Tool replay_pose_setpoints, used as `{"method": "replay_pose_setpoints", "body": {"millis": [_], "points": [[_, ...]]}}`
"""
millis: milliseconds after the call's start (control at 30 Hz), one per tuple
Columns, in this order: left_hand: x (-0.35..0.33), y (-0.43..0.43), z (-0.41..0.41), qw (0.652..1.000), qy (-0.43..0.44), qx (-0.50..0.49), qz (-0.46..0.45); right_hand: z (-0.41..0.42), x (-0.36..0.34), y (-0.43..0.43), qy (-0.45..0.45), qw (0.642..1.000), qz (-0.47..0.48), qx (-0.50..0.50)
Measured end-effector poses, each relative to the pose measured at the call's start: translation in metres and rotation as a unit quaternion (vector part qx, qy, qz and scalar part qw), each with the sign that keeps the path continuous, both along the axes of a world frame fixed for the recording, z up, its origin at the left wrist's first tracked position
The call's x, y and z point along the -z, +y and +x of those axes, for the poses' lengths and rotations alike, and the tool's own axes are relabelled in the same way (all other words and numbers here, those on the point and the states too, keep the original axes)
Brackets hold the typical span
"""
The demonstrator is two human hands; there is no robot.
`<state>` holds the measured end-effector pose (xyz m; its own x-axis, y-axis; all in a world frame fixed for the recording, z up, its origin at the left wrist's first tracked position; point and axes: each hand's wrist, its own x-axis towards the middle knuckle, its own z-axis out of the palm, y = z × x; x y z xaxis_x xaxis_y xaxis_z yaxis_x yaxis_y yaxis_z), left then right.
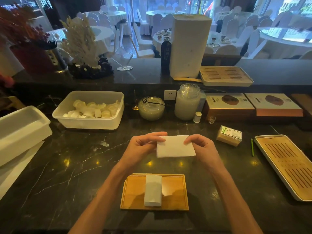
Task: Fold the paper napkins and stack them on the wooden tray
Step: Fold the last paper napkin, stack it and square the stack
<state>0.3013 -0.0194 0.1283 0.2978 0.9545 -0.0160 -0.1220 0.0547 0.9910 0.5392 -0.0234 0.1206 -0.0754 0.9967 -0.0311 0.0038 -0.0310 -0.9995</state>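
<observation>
A white paper napkin (pixel 175 146), folded into a rectangle, is held above the dark marble counter between both hands. My left hand (pixel 143 146) pinches its upper left corner and my right hand (pixel 200 146) pinches its upper right edge. Closer to me lies the flat wooden tray (pixel 133 191), with a folded white napkin (pixel 153 190) lying lengthwise in its middle.
A white plastic tub (pixel 89 122) of small white items stands at the back left, another white bin (pixel 22 130) at far left. Two glass jars (pixel 186 103) and a toothpick box (pixel 229 135) sit behind the hands. A slatted tea tray (pixel 285 166) lies at right.
</observation>
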Motion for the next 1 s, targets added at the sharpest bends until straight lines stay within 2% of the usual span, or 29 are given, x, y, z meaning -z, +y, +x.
{"method": "replay_pose_setpoints", "body": {"millis": [233, 433, 500, 600, 700, 867, 1000], "points": [[-0.003, -0.004, 0.008, 0.991, -0.054, -0.006, -0.124, -0.002, 0.003, 0.007, -0.031, 0.998, 0.055, 0.003], [-0.002, -0.003, 0.004, 0.997, 0.021, 0.001, -0.075, -0.002, 0.007, 0.011, -0.083, 0.994, 0.068, -0.009], [0.001, -0.002, 0.006, 0.996, 0.021, -0.033, -0.075, -0.004, 0.008, 0.012, -0.049, 0.997, 0.047, -0.022], [0.008, -0.003, 0.011, 0.991, 0.012, -0.1, -0.083, -0.01, 0.011, 0.011, 0.085, 0.992, -0.07, -0.054], [0.013, -0.009, 0.013, 0.991, 0.026, -0.104, -0.083, -0.016, 0.018, 0.009, 0.045, 0.994, -0.074, -0.062], [0.019, -0.018, 0.011, 0.991, 0.059, -0.028, -0.117, -0.02, 0.025, 0.007, 0.036, 0.997, -0.065, -0.034], [0.028, -0.018, 0.007, 0.988, 0.089, -0.045, -0.122, -0.024, 0.03, 0.003, 0.02, 0.996, -0.083, -0.031]]}}
